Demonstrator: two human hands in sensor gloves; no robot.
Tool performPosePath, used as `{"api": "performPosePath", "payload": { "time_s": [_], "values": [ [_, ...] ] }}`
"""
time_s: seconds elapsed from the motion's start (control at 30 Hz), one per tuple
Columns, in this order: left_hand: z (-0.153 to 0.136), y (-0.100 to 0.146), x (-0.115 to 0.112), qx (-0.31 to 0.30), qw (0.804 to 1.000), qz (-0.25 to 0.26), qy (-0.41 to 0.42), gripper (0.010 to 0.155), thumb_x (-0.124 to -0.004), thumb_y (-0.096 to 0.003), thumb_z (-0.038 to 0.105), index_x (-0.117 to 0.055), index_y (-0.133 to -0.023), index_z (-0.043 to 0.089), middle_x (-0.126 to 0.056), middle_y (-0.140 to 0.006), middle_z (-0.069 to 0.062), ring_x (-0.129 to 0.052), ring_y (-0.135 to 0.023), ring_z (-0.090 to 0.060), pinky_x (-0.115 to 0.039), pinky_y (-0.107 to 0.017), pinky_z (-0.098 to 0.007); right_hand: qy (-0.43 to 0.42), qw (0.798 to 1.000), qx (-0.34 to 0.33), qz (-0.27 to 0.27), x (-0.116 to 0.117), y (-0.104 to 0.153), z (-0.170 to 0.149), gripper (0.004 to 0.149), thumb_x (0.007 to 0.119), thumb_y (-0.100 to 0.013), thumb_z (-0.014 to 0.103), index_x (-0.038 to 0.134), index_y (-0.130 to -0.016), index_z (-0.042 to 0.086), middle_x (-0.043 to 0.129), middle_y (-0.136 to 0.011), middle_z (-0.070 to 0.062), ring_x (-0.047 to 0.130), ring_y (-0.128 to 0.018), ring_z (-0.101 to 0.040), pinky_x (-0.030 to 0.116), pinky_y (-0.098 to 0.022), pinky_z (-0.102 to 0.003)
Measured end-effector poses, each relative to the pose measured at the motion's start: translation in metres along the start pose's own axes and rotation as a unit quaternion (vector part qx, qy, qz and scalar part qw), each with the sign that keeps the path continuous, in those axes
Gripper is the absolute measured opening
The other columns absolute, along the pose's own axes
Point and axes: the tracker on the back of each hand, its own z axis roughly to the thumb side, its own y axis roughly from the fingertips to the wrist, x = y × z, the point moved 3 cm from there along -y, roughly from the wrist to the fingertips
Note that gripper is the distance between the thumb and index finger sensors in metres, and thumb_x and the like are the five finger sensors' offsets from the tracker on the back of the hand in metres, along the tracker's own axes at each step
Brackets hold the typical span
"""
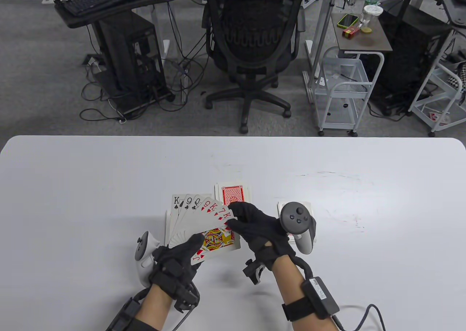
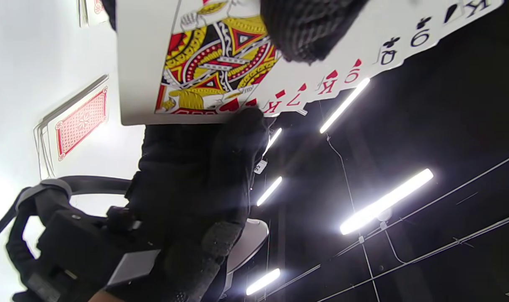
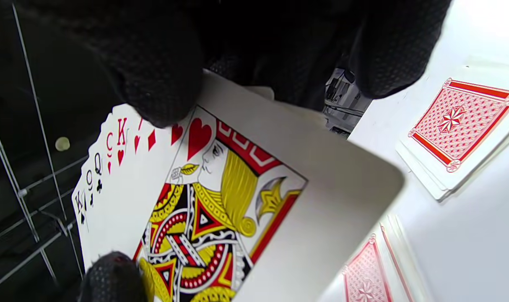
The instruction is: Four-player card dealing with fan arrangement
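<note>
Table view: the left hand grips a face-up fan of cards above the table; the right hand pinches its top-right edge. Right wrist view: face-down piles lie beside the fan.

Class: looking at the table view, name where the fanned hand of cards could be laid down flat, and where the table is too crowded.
Free: the table's wide left part and its far right. Crowded: the centre, where the fan, face-down pile and both hands meet.
</note>
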Motion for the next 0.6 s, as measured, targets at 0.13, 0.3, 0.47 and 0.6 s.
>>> {"api": "performPosePath", "payload": {
  "time_s": [0.13,0.3,0.47,0.6],
  "values": [
    [-0.001,0.000,-0.002,0.004,1.000,-0.002,-0.008,0.058,-0.077,-0.0557,0.028,-0.052,-0.102,0.051,-0.068,-0.109,0.018,-0.078,-0.100,-0.031,-0.072,-0.070,-0.053,0.006,1.000,-0.017,-0.025,-0.001,0.000,0.005,0.048,0.085,-0.050,0.024,0.072,-0.096,0.020,0.082,-0.082,-0.008,0.097,-0.055,-0.029,0.069,-0.054,-0.063],
    [-0.001,0.000,0.001,0.004,1.000,0.004,-0.003,0.058,-0.077,-0.0555,0.027,-0.053,-0.102,0.052,-0.068,-0.109,0.018,-0.078,-0.100,-0.033,-0.072,-0.069,-0.054,-0.011,1.000,-0.014,-0.001,-0.004,0.000,0.004,0.050,0.079,-0.057,0.032,0.064,-0.104,0.020,0.075,-0.092,-0.011,0.092,-0.071,-0.036,0.065,-0.057,-0.065],
    [-0.005,-0.002,-0.002,0.017,1.000,-0.012,-0.023,0.058,-0.079,-0.0548,0.026,-0.055,-0.101,0.052,-0.070,-0.108,0.017,-0.080,-0.098,-0.035,-0.074,-0.067,-0.054,0.002,0.999,-0.037,-0.020,-0.008,0.000,0.014,0.055,0.080,-0.056,0.039,0.063,-0.105,0.019,0.072,-0.095,-0.014,0.089,-0.075,-0.039,0.064,-0.057,-0.066],
    [-0.008,-0.003,-0.005,0.025,0.999,-0.017,-0.031,0.059,-0.079,-0.0545,0.026,-0.055,-0.101,0.052,-0.071,-0.108,0.016,-0.082,-0.097,-0.035,-0.075,-0.067,-0.054,0.030,0.998,-0.043,-0.021,-0.003,-0.001,0.020,0.048,0.083,-0.052,0.026,0.071,-0.098,0.019,0.081,-0.083,-0.008,0.096,-0.058,-0.029,0.067,-0.055,-0.064]
  ]
}}
